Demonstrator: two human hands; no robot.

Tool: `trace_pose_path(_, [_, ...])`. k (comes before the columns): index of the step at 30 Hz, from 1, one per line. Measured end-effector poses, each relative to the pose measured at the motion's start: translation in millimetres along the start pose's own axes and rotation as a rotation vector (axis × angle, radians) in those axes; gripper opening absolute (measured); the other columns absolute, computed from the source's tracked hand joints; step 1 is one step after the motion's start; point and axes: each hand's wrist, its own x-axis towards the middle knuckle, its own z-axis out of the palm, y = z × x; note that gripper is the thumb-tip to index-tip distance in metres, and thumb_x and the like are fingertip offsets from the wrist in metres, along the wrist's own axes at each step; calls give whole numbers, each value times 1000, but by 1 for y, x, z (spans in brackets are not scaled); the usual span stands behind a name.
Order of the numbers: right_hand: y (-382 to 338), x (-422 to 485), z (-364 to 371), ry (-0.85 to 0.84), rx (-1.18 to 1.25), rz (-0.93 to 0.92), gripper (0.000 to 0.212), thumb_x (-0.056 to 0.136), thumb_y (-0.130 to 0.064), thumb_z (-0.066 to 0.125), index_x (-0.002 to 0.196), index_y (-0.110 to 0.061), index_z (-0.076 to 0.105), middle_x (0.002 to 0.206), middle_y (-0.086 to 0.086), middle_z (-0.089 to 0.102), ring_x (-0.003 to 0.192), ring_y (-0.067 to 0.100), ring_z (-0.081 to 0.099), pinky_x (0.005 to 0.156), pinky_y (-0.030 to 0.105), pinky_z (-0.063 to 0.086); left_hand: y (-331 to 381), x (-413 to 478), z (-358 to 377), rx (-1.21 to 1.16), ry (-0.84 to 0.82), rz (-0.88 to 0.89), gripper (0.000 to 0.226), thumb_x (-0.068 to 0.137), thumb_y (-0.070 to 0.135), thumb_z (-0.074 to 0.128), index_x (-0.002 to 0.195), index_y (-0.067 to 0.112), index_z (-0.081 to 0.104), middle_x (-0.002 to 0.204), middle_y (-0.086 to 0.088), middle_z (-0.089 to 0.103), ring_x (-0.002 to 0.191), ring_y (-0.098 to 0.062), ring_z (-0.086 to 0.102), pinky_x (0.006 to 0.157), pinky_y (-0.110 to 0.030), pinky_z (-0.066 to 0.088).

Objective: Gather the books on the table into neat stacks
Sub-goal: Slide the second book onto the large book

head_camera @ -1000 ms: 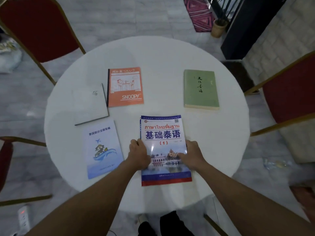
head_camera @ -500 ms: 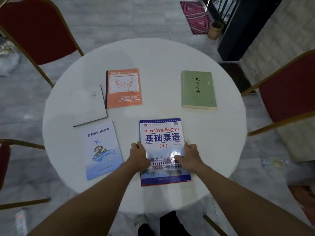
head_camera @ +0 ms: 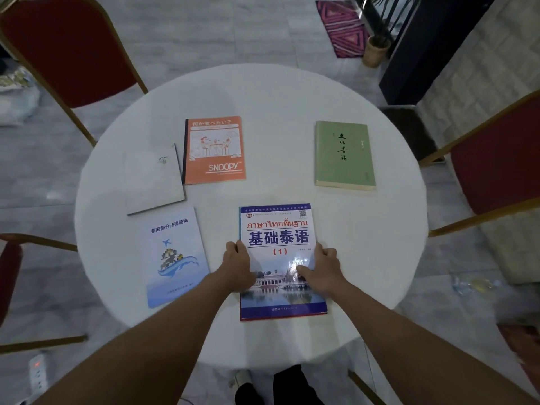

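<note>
Progress: hardly begun, by my reckoning. Five books lie singly on the round white surface (head_camera: 277, 92), and none rests on another.
Book in hand: the blue-and-white Thai textbook (head_camera: 280, 229) sits at the near side of the surface, right in front of the person, and seems to lie flat.
Left grip: the left grip (head_camera: 238, 266) is clasped on the textbook's left edge, fingers curled at the edge.
Right grip: the right grip (head_camera: 321, 268) clasps the right edge, with the thumb laid across the cover picture.
Other books: a pale blue booklet (head_camera: 174, 255) lies just left of the textbook, not touching it. A white book (head_camera: 153, 179) lies tilted behind the booklet, just beside the orange Snoopy notebook (head_camera: 214, 150). The green book (head_camera: 343, 154) lies well apart at the far right.
Left to do: all the gathering. Every book has to be brought together and squared into piles.
Hard to tell: I cannot see whether any fingertips have slipped under the textbook, or whether it has left the surface at all.
Faint: the white book nearly melts into the surface, showing only a dark edge and a small mark.
Covered or cut off: the forearms hide part of the surface's near rim, and the red chairs (head_camera: 70, 51) around it run out of view.
</note>
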Motion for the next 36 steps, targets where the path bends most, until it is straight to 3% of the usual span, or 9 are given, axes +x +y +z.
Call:
trace_pose_path(8, [-9,4,-14,-9,-31,2,59,90,-43,68,134,-15,43,134,11,40,124,25,47,102,37,48,4,0,-13,96,-39,21,80,85,32,74,143,8,25,142,-9,29,130,-23,40,105,-38,46])
trace_pose_path(14, [-25,19,-43,41,-79,-97,64,91,-56,60,142,-22,41,145,11,42,131,29,47,107,47,46,13,7,-49,134,128,89,66,92,38,59,146,12,30,142,-12,40,127,-28,46,105,-43,47])
trace_pose_path(18, [-41,35,-64,51,-208,-177,92,91,-72,43,161,-18,15,170,6,9,156,30,13,124,50,20,23,13,-81,207,254,114,78,96,48,46,157,11,14,163,-14,19,150,-31,21,120,-45,25])
trace_pose_path(21, [-56,49,-79,51,-273,-243,99,88,-80,30,162,-20,2,170,2,-11,157,28,-9,126,51,0,29,18,-101,274,298,88,80,97,55,36,158,13,5,166,-11,5,154,-31,7,124,-48,16])
trace_pose_path(24, [-75,61,-94,61,-305,-303,100,86,-83,23,162,-22,-1,170,1,-15,156,28,-15,124,52,-8,37,20,-118,323,316,62,78,98,58,28,159,16,1,167,-10,-1,154,-32,3,124,-50,13])
trace_pose_path(36, [-139,95,-103,89,-330,-360,97,90,-79,21,162,-18,3,171,3,-9,157,26,-10,126,51,-3,31,48,-167,279,355,54,74,98,57,29,158,20,5,167,-8,4,153,-31,10,121,-53,22])
